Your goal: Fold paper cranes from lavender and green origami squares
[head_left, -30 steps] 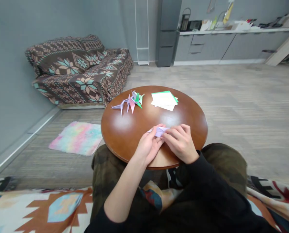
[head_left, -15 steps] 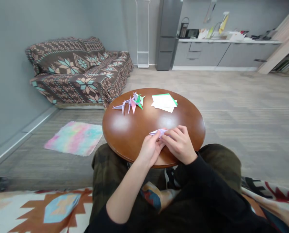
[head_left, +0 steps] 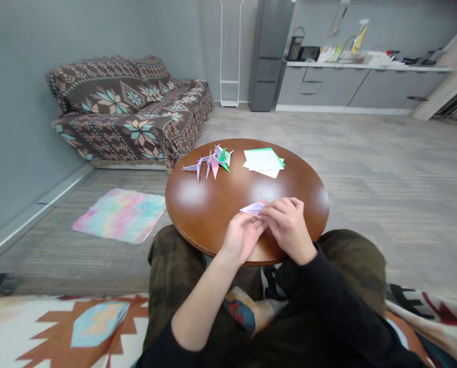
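Note:
A small folded lilac paper [head_left: 252, 207] sits near the front of the round brown table [head_left: 209, 204]. My left hand [head_left: 242, 237] pinches its near edge and my right hand [head_left: 288, 228] pinches it from the right, fingers curled over it. Most of the paper is hidden under my fingers. Farther back lie several finished paper cranes [head_left: 213, 161] in lilac, pink and green, and a stack of flat paper sheets [head_left: 264, 161], white on top with green beneath.
My knees in dark camouflage trousers press against the table's near rim. A patterned sofa [head_left: 129, 112] stands at the back left, a pastel mat [head_left: 121, 214] lies on the floor left of the table, and grey kitchen cabinets [head_left: 351, 87] line the back wall.
Both hands have stayed on the lilac paper and have drawn together, lifting and pinching it. The view has shifted slightly to the left.

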### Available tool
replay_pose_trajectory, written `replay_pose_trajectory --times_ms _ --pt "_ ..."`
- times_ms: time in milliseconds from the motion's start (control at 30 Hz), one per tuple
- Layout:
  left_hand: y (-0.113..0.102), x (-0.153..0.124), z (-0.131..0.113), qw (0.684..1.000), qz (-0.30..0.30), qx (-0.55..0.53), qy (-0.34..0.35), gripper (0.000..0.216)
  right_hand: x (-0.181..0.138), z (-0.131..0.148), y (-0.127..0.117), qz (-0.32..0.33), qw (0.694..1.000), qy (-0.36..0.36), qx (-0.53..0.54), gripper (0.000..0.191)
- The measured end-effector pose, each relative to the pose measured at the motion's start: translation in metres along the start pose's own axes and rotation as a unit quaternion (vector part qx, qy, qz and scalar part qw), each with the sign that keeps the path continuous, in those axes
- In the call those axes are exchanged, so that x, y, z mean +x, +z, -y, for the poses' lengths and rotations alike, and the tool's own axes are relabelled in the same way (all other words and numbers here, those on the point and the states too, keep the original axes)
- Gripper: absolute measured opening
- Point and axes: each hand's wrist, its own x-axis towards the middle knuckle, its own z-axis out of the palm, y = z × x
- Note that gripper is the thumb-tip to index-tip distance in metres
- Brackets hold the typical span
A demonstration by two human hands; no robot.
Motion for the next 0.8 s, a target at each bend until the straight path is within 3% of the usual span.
replay_pose_trajectory --times_ms 233,533,800 --pt "0.009 -0.003 0.003 0.998 0.033 0.026 0.045 0.021 0.003 0.015 -0.003 -0.059 0.996 0.055 -0.034 0.010" --pt "0.008 0.000 0.009 0.996 0.030 0.053 0.068 0.022 0.004 0.021 -0.001 -0.066 0.989 0.129 0.009 0.006" --pt "0.006 0.000 0.000 0.986 0.008 0.127 0.104 0.033 0.008 0.023 -0.016 -0.028 0.996 0.087 0.013 0.001"
